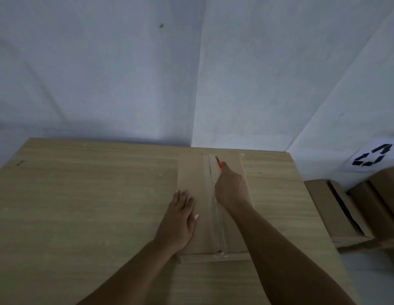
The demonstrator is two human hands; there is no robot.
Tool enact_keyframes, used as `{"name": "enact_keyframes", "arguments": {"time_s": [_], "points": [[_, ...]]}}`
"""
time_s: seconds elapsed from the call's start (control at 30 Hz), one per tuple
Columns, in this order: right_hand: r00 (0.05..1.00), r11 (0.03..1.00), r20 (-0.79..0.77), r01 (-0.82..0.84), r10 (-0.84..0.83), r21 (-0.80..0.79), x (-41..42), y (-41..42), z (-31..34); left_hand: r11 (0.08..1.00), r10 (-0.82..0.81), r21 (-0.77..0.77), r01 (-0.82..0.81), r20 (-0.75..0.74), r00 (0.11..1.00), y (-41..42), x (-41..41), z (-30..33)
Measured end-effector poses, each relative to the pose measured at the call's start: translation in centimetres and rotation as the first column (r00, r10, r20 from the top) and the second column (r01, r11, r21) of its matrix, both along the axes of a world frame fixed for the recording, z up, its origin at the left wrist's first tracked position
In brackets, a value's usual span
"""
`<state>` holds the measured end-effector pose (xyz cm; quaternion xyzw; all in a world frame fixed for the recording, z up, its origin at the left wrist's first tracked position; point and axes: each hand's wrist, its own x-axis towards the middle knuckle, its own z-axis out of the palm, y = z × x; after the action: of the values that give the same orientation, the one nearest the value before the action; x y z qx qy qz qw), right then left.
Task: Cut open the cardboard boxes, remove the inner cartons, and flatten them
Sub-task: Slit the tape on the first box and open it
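Observation:
A closed brown cardboard box (191, 172) lies on the wooden table (81, 194), its centre seam sealed by a clear tape strip (213, 205) running away from me. My right hand (230, 187) grips an orange utility knife (219, 164), whose tip rests near the far end of the tape. My left hand (179, 219) presses flat on the box top, left of the seam, fingers straight.
Several more cardboard boxes (341, 212) stand on the floor to the right of the table. A white sheet with a black recycling symbol (373, 158) hangs behind them. White walls meet in a corner behind the table's far edge.

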<state>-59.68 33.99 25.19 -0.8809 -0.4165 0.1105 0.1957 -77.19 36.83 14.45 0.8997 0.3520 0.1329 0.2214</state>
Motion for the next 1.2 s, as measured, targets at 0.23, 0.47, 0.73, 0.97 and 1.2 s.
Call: {"name": "enact_keyframes", "arguments": {"time_s": [0.23,0.47,0.73,0.97,1.2], "points": [[0.998,0.992,0.005,0.066,-0.066,-0.112,1.0,5.2,-2.2,0.996,-0.045,0.072,0.043,0.023,0.999,0.4,0.7,-1.3],[0.999,0.988,0.028,0.036,-0.032,-0.151,1.3,6.9,-3.0,0.999,-0.034,0.02,0.032,0.092,0.995,0.4,0.6,-1.6],[0.996,0.984,0.054,0.08,-0.072,-0.157,1.2,7.7,-3.3,1.0,-0.01,-0.003,0.011,0.107,0.994,0.2,0.7,-1.5],[0.998,0.986,0.038,0.053,-0.047,-0.16,0.9,7.5,-3.7,1.0,-0.001,-0.024,0.004,0.088,0.996,0.2,0.6,-1.0],[0.999,0.984,0.015,0.035,-0.033,-0.175,1.2,8.0,-2.9,1.0,0.001,-0.016,0.0,0.075,0.997,0.2,0.5,-0.9]]}}
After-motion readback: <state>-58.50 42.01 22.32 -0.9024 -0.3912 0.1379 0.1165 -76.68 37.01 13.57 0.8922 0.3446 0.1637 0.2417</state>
